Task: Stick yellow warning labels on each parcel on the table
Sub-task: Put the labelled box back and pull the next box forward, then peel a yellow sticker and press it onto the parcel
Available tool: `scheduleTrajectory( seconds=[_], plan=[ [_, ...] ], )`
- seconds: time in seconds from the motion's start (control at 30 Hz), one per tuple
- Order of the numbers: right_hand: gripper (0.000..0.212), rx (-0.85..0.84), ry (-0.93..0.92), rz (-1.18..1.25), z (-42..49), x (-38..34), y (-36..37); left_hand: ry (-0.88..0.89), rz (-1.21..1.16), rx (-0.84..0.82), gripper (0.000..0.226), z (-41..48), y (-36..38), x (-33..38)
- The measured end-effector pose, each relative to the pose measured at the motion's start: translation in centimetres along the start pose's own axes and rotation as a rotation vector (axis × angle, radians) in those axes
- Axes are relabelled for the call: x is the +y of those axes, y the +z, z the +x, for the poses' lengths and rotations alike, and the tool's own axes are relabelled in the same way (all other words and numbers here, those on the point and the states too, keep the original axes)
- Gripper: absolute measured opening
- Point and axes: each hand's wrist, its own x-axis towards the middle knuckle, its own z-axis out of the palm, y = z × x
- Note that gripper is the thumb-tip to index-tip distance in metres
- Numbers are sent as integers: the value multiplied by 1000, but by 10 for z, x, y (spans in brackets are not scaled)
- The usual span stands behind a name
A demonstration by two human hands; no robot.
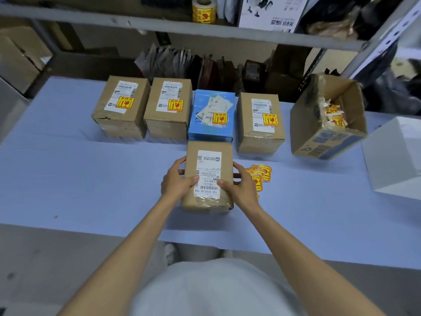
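A brown cardboard parcel [208, 176] with a white shipping label and no yellow sticker sits in front of me. My left hand [175, 181] grips its left side and my right hand [237, 185] grips its right side, thumbs on top. Loose yellow warning labels [262, 175] lie on the table just right of my right hand. Behind stand several parcels in a row, each with a yellow label: two brown ones [121, 106] [168, 108], a blue one [211, 115] and another brown one [260, 122].
The light blue table [91, 174] holds an open cardboard box [328, 119] with label scraps at the back right and a white box [394, 153] at the right edge. A roll of yellow labels [203, 10] sits on the shelf above.
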Motion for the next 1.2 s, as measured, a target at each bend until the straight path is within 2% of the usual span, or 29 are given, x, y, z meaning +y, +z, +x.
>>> scheduleTrajectory(
  seconds=[0.17,0.33,0.53,0.6,0.67,0.7,0.73,0.83,0.93,1.1,1.2],
  plan=[
    [68,-34,-6,3,-2,-2,-3,-8,-13,-23,67,-3,1,1],
    [69,-151,-4,16,7,9,-15,-23,7,-53,65,2,-1,5],
    [64,-161,36,35,9,7,-17,-14,-3,-31,66,-3,-2,3],
    [48,11,36,30,8,15,-19,-20,-17,-23,68,-3,-1,1],
    [35,302,78,-166,7,30,-25,-29,-11,-9,69,-3,0,0],
    [34,376,121,-303,8,40,-29,-32,-5,-4,69,-2,0,0],
    [36,375,185,-406,9,49,-32,-32,0,-3,70,-2,1,0],
    [39,207,331,-554,11,66,-30,-35,4,-16,72,0,1,0],
    [37,167,331,-617,12,70,-23,-38,18,-27,72,-2,1,1],
    [48,196,371,-598,16,72,-19,-34,45,-30,72,-4,1,3],
    [40,170,343,-613,19,73,-22,-24,66,-26,71,-5,0,4]
  ],
)
